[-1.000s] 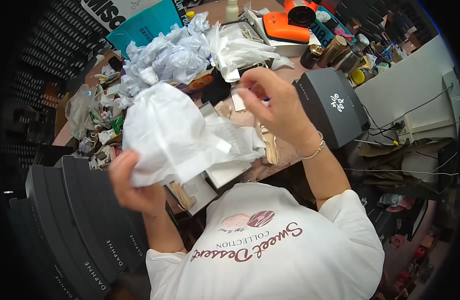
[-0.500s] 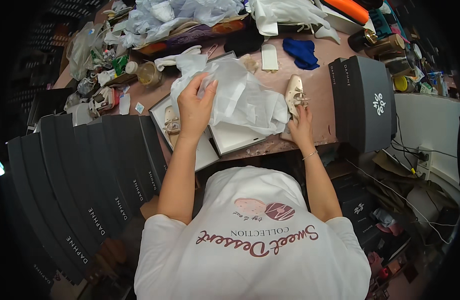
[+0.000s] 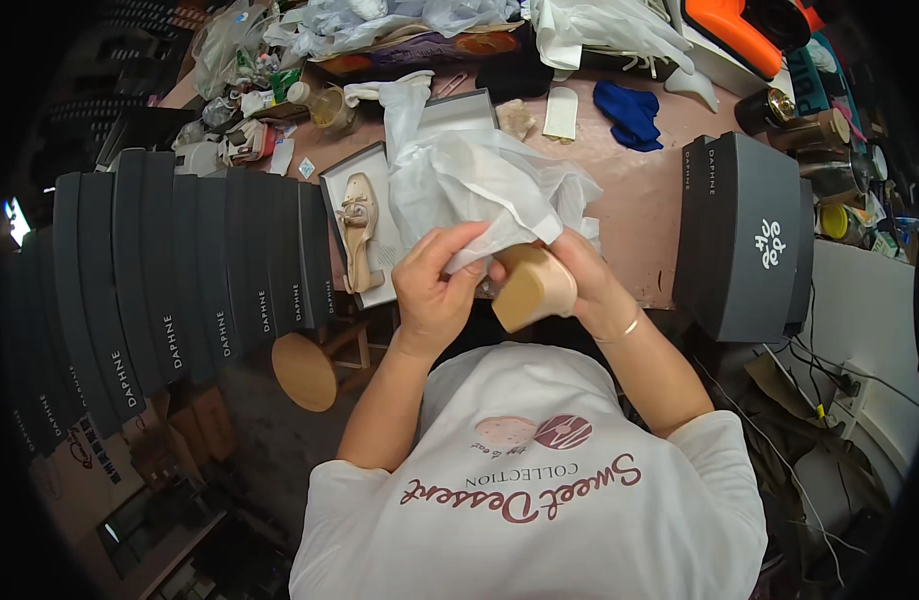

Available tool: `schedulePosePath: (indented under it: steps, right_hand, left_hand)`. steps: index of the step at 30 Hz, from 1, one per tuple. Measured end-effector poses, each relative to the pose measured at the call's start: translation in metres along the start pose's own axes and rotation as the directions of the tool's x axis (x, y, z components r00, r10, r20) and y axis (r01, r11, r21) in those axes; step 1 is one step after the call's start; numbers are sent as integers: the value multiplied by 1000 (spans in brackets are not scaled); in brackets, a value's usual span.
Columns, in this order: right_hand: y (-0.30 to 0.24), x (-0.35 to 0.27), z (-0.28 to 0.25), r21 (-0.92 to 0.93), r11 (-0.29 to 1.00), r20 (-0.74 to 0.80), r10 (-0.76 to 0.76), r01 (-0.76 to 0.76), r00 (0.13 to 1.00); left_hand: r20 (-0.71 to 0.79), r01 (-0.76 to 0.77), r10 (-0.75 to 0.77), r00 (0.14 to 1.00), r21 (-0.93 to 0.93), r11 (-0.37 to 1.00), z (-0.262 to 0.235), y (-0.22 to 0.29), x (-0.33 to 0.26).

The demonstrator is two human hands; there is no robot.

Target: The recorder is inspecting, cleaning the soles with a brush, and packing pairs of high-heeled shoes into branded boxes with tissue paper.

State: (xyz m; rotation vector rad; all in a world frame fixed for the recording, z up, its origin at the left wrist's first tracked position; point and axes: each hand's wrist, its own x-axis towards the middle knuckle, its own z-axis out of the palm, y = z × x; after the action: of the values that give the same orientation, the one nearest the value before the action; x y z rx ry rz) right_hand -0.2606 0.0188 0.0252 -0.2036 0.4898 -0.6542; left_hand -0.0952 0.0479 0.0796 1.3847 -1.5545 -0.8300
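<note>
In front of my chest, my right hand (image 3: 594, 290) is wrapped round a beige shoe (image 3: 542, 287), whose tan block heel points toward me. The front of the shoe is hidden by thin white wrapping (image 3: 490, 185). My left hand (image 3: 435, 285) pinches an edge of that wrapping close to the shoe's heel. A matching beige lace-up shoe (image 3: 359, 235) lies in the grey-edged white shoebox (image 3: 376, 158) beyond my left hand. The wrapping spreads over the box's right part and partly covers it.
Dark shoeboxes stand in a long row (image 3: 205, 270) at left, and more dark boxes (image 3: 745, 235) stand at right. Toward the back lie a blue cloth (image 3: 628, 115), a white insole-shaped piece (image 3: 561, 113) and heaped white bags (image 3: 610, 35). A round wooden stool (image 3: 305, 372) stands below.
My right hand has lifted the shoe off the table and brought it left, toward my chest. My left hand has come down and in, now closed on the wrapping beside the shoe.
</note>
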Motion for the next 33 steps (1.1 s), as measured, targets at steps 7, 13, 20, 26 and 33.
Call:
schedulePosePath:
  steps: [7, 13, 20, 26, 33]
  right_hand:
    - [50, -24, -15, 428, 898, 175, 25, -99, 984]
    - [102, -63, 5, 410, 911, 130, -107, 45, 986]
    - [127, -50, 46, -45, 775, -179, -627, 631, 758]
    - [75, -46, -21, -630, 634, -218, -698, 448, 682]
    - [-9, -85, -59, -661, 634, -141, -630, 401, 763]
  left_hand:
    - [-98, 31, -12, 995, 190, 981, -42, -42, 0]
    - [-6, -43, 43, 999, -1, 999, -41, -27, -54]
    - [25, -584, 592, 805, -139, 800, -26, 20, -109]
    - [-7, -698, 704, 711, -130, 704, 20, 5, -90]
    - [330, -386, 398, 856, -105, 917, 31, 32, -63]
